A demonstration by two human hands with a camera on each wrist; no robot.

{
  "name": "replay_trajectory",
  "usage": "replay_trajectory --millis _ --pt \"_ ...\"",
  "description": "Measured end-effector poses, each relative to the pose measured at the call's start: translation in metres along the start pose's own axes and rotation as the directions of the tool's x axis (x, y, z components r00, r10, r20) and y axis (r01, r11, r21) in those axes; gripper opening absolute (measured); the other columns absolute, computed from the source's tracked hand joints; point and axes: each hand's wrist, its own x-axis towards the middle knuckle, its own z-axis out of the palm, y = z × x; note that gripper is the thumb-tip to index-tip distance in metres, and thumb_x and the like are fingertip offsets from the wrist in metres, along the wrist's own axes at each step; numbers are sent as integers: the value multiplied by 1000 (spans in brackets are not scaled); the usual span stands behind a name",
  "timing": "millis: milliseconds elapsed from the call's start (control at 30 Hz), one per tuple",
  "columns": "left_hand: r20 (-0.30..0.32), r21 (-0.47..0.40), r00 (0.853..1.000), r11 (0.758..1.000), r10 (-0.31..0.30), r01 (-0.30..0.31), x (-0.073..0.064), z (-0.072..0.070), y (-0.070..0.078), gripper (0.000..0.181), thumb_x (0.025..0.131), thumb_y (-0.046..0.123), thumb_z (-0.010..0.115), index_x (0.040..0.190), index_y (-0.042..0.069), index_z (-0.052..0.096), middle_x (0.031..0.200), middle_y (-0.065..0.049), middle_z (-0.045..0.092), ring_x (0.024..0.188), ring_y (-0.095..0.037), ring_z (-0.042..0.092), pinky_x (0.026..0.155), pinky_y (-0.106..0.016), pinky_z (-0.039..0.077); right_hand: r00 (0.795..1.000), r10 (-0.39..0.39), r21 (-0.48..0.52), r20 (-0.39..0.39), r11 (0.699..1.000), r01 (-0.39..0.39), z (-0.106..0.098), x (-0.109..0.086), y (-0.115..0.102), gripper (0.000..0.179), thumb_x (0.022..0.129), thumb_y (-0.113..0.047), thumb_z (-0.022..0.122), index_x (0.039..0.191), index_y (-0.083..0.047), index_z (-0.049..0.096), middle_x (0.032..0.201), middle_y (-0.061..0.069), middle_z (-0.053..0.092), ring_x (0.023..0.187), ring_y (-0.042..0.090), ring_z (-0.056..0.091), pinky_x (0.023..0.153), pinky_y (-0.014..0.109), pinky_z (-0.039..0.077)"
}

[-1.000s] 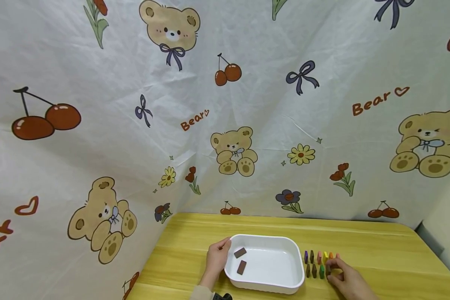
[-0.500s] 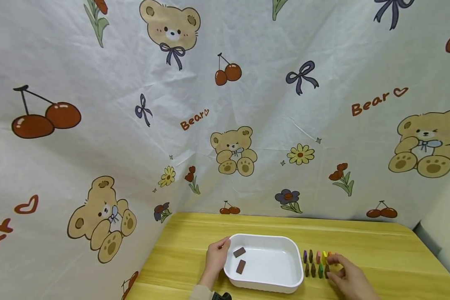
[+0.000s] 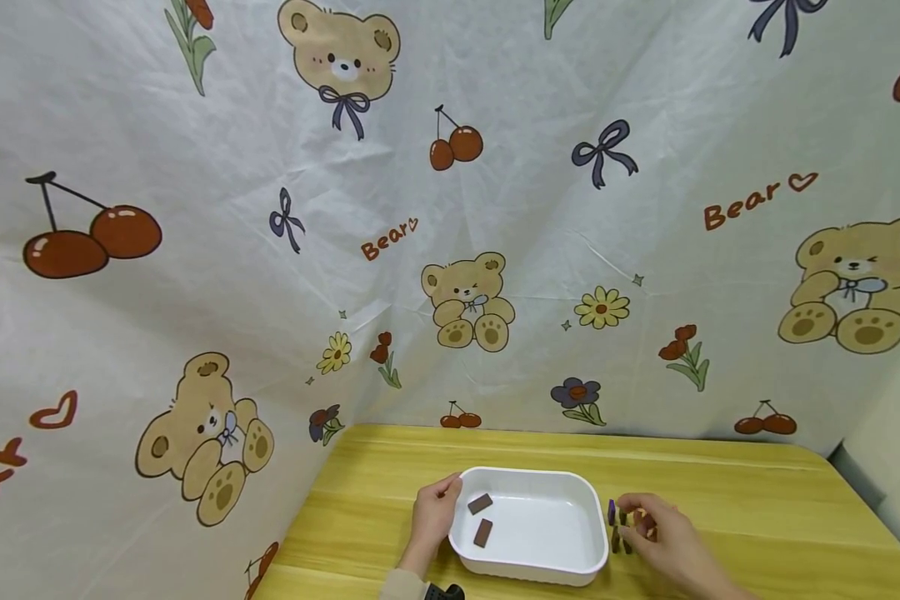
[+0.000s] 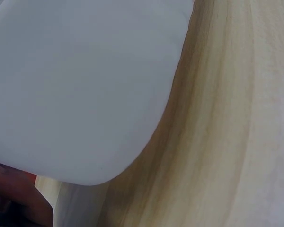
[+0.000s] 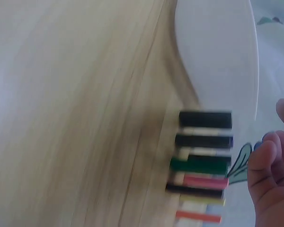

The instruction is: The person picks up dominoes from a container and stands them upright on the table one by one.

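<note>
A white tray (image 3: 570, 492) sits on the yellow wooden table (image 3: 757, 500) with two brown blocks (image 3: 482, 517) lying at its left end. My left hand (image 3: 433, 515) holds the tray's left rim, thumb on the edge; the left wrist view shows only the tray's wall (image 4: 85, 94) and a bit of finger. Right of the tray stand small coloured blocks (image 3: 617, 527) in two short rows. My right hand (image 3: 640, 521) hovers over them with curled fingers and hides most of them. The blurred right wrist view shows the blocks (image 5: 203, 163) beside my fingertips (image 5: 267, 170). Whether they pinch a block is unclear.
A bear-and-cherry printed sheet (image 3: 450, 250) hangs as a backdrop close behind and to the left of the table. Bare table top lies beyond the tray and to the right of the blocks. The table's right edge (image 3: 862, 508) borders a dark gap.
My right hand has moved left from the right end of the block rows to above their middle and left part. The left hand and tray have stayed put.
</note>
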Motion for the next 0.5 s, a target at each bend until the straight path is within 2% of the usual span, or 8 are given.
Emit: replay_trajectory --millis 100,133,167,233,333,433,500 --pt "11 -7 1000 1000 -4 4 1 1 -2 28 99 31 69 118 13 79 122 -11 76 105 -22 70 84 -33 61 999 -41 11 -16 999 41 7 0 -6 29 86 -7 81 112 -9 68 86 -5 60 70 -1 48 94 48 48" --pt "11 -5 1000 1000 -8 8 1 1 -1 28 100 31 68 118 13 79 123 -11 75 105 -21 70 83 -33 61 999 -48 38 -18 998 48 9 0 -8 29 86 -5 81 112 -8 68 88 -4 60 70 0 49 93 44 51" --pt "9 -3 1000 1000 -7 7 0 2 0 28 100 31 68 119 13 79 123 -11 75 105 -21 70 83 -32 61 998 -55 51 -24 997 56 12 0 -9 30 85 -3 81 112 -8 68 90 -3 61 70 -1 49 84 34 54" --pt "3 1 1000 1000 -3 3 -4 0 7 29 100 29 67 119 10 78 123 -13 75 105 -22 70 83 -33 62 998 -59 67 -19 996 60 17 1 -14 30 85 -5 82 112 -7 68 93 -2 60 72 -1 49 60 20 47" --pt "-11 8 1000 1000 8 -8 -16 -5 25 30 100 26 67 119 5 77 122 -17 75 104 -25 70 83 -35 62 998 -57 122 7 991 56 25 4 -21 29 87 -5 80 112 -5 67 94 2 60 74 1 48 61 18 46" --pt "-10 1 1000 1000 16 -16 -28 -12 47 31 100 23 66 119 1 76 120 -21 74 103 -28 71 83 -38 62 997 -75 138 32 988 70 33 8 -29 27 88 -7 79 112 -6 67 99 5 64 75 1 50 63 18 47" --pt "-11 11 1000 1000 18 -18 -34 -14 55 31 100 23 66 119 1 76 119 -21 74 102 -28 70 83 -38 62 994 -99 149 45 985 91 38 10 -33 25 89 -8 79 112 -6 68 102 6 66 76 0 51 64 18 49"
